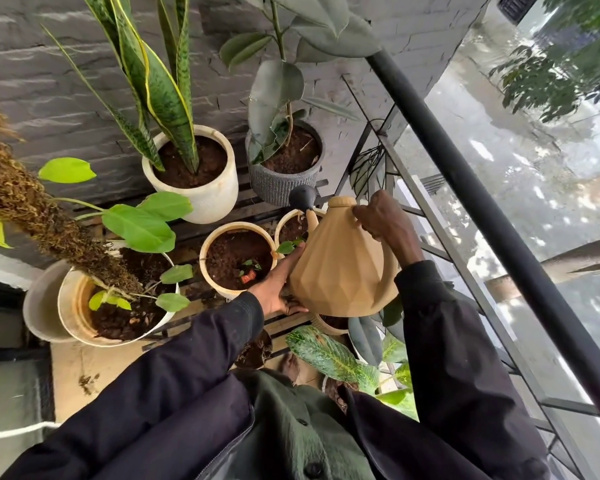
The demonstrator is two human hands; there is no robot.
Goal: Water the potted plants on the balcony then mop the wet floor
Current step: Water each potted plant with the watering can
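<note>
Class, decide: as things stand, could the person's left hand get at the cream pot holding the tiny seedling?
Probably yes. The left hand lies right beside the cream pot, nothing between them, though it is pressed flat against the watering can and would have to leave it.

slatted shelf [257, 203] dark, along the wall | back row: white pot [207, 197], grey ribbed pot [281, 188] | front row: cream pot [207, 273], smaller cream pot [282, 221] just beside it | floor [97, 358]: beige, soil crumbs [87, 380]
</note>
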